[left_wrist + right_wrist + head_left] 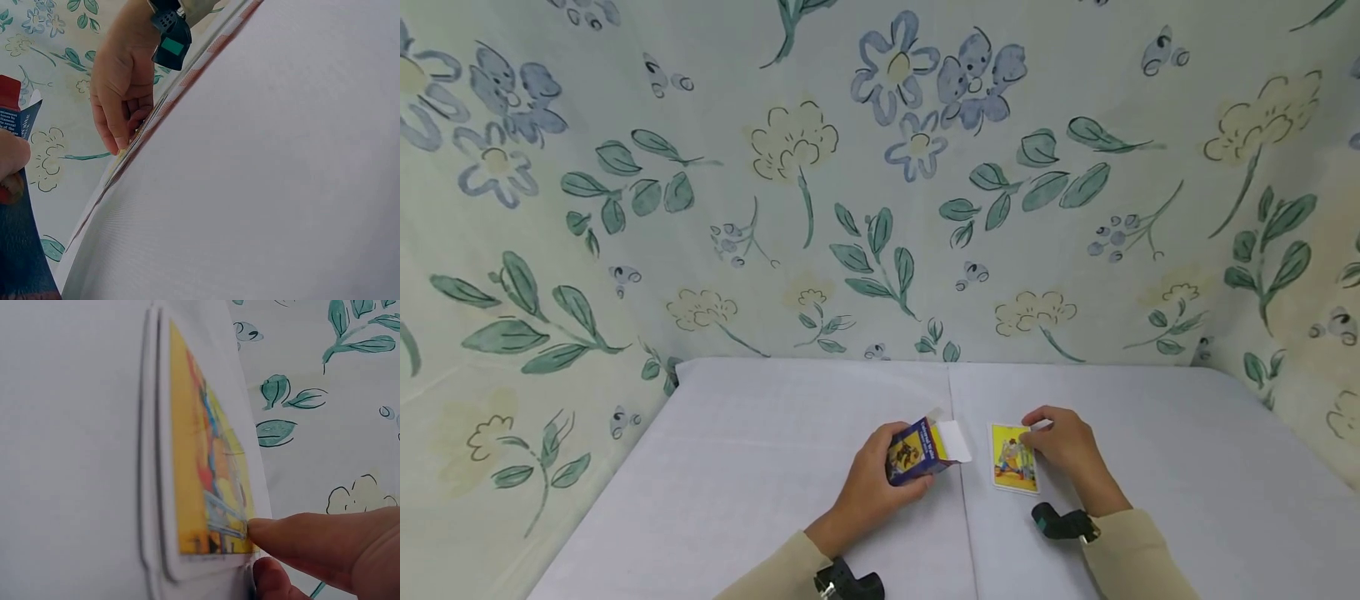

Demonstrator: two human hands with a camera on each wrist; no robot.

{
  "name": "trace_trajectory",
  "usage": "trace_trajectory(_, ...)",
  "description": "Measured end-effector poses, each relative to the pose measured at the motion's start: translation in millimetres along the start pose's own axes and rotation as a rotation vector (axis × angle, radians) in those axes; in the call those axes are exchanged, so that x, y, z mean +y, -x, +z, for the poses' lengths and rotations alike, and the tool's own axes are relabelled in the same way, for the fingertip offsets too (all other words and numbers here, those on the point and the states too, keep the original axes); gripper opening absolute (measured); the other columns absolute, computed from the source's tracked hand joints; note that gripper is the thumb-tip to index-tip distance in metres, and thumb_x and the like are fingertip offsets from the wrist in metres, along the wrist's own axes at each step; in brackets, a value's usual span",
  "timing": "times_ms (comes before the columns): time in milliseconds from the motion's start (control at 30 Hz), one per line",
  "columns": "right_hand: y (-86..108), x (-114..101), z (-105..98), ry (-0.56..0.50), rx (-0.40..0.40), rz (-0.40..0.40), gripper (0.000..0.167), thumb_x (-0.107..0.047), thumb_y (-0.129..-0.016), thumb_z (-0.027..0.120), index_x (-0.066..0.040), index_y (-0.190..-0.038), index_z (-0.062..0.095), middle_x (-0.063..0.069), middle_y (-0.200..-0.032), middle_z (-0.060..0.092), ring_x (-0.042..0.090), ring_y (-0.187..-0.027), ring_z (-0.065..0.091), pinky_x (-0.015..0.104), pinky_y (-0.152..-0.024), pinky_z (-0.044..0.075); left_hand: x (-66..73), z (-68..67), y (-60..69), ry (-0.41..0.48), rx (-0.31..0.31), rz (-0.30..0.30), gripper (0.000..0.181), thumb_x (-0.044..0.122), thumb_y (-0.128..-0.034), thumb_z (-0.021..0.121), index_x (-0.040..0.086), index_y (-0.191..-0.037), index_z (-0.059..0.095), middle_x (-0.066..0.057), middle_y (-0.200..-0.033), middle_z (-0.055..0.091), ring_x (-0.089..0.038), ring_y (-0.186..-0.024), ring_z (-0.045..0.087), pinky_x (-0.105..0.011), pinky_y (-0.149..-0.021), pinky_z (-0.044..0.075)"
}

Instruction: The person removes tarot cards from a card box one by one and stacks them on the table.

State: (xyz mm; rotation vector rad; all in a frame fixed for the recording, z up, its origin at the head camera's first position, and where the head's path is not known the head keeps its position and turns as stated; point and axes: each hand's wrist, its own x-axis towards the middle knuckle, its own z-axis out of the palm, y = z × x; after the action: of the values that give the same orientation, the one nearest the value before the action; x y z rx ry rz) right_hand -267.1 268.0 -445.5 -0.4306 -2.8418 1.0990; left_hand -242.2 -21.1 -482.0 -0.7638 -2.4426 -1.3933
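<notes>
My left hand (pixel 880 479) grips a dark blue and yellow tarot card box (pixel 917 452). The box is tilted, with its white end flap open toward the right. Only part of the box (pixel 22 231) shows at the edge of the left wrist view. To its right, a small stack of tarot cards (pixel 1014 458) lies face up on the table, its top card yellow with a figure. My right hand (pixel 1067 446) pinches the cards at their edge; the thumb rests on the top card (pixel 206 469) and a curled finger sits by the edge.
A white cloth covers the table (pixel 760 467), with a crease running front to back between the box and the cards. Behind and at the sides hangs a floral curtain (pixel 880 283). Dark cameras are strapped to both wrists.
</notes>
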Motion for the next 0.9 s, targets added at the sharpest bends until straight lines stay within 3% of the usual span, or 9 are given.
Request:
trace_trajectory(167,-0.1,0.3,0.6,0.003,-0.018,0.02,0.018,-0.01,-0.083,0.069,-0.001,-0.099,0.067,0.017,-0.093,0.061,0.029,-0.082,0.054,0.031,-0.062,0.044,0.4,-0.3,0.7,0.001,-0.003,-0.006,0.068,0.035,-0.079,0.078,0.016,-0.134,0.044,0.002,-0.12,0.055,-0.01,-0.101,0.052,-0.027,-0.086,0.049)
trace_trajectory(900,-3.2,2.6,1.8,0.002,-0.031,0.039,0.026,-0.012,-0.084,0.069,-0.001,-0.107,0.066,0.019,-0.096,0.061,0.03,-0.083,0.056,0.038,-0.07,0.048,0.8,-0.9,-0.1,0.004,0.004,0.022,0.068,0.041,-0.0799,0.076,0.014,-0.134,0.044,0.001,-0.12,0.055,-0.01,-0.102,0.052,-0.027,-0.086,0.049)
